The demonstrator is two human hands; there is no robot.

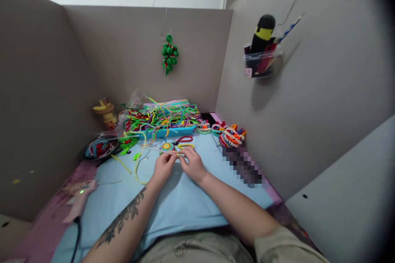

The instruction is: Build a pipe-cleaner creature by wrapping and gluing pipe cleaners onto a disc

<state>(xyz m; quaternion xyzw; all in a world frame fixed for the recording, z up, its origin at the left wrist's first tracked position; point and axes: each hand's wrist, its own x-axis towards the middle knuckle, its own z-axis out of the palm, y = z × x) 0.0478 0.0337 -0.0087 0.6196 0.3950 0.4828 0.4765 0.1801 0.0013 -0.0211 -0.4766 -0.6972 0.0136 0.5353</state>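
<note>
My left hand [164,165] and my right hand [193,163] meet above the middle of the blue cloth, fingertips pinched close together. Between them is a thin pale pipe cleaner [152,148], its long end running out to the left past my left hand. A small yellowish bit shows at the fingertips, too small to make out. Just beyond my hands lie a round coiled piece [167,147] with an orange centre and pliers [184,139] with red and yellow handles. A yellow pipe cleaner [144,160] curves beside my left hand.
A blue tray [173,132] heaped with colourful pipe cleaners stands at the back. Left are a dark bowl [115,148], a green figure [128,143] and a pink glue gun [80,201] with a lit green light. Coiled colourful figures [231,136] sit right. Grey panels [148,65] enclose the table.
</note>
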